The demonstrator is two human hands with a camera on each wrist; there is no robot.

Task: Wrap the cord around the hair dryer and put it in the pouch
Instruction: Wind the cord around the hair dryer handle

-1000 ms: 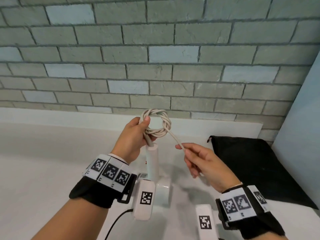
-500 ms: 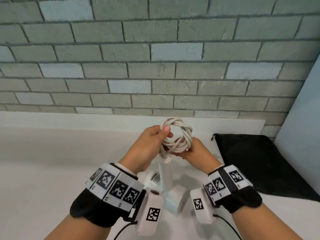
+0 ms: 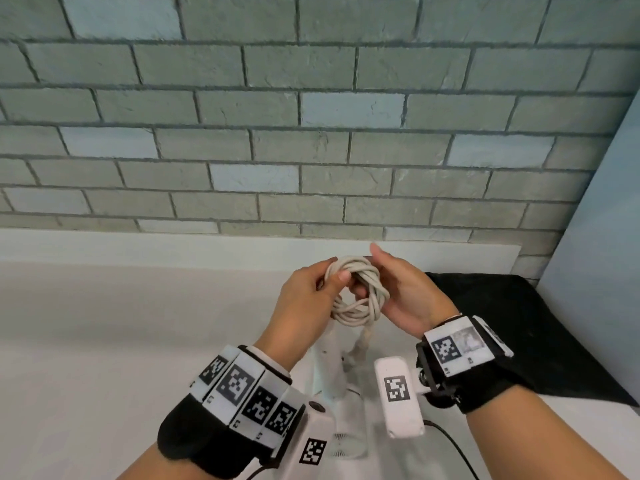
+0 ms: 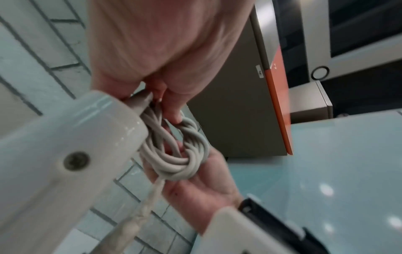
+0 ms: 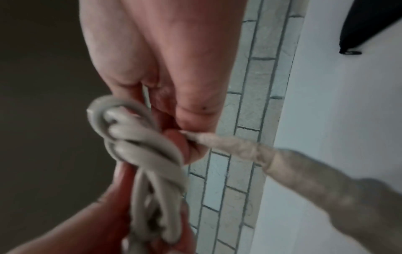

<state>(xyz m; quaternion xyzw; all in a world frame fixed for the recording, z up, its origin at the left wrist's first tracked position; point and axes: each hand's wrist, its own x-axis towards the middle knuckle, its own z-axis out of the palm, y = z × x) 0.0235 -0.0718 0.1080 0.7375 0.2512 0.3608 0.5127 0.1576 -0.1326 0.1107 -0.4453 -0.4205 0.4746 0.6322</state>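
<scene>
A white hair dryer stands nose down on the counter, its handle (image 3: 331, 358) pointing up between my wrists. Its grey-white cord (image 3: 362, 296) is bundled into a small coil just above the handle's end. My left hand (image 3: 322, 289) pinches the coil's left side, thumb on top. My right hand (image 3: 384, 271) holds the right side, with fingers curled through the loop. In the left wrist view the coil (image 4: 182, 154) lies against my right palm beside the handle (image 4: 65, 154). The right wrist view shows the coil (image 5: 141, 142) and the cord's ribbed sleeve (image 5: 239, 147). A black pouch (image 3: 519, 323) lies flat to the right.
The white counter (image 3: 121, 323) runs to a grey brick wall (image 3: 311, 150) behind. A pale panel (image 3: 606, 271) stands at the right past the pouch. Black cables trail from my wrist cameras near the front edge.
One second ago my right hand pulled the cord's free end out to the right. It has come in to the coil, the loose end is wound in, and both hands hold the bundle.
</scene>
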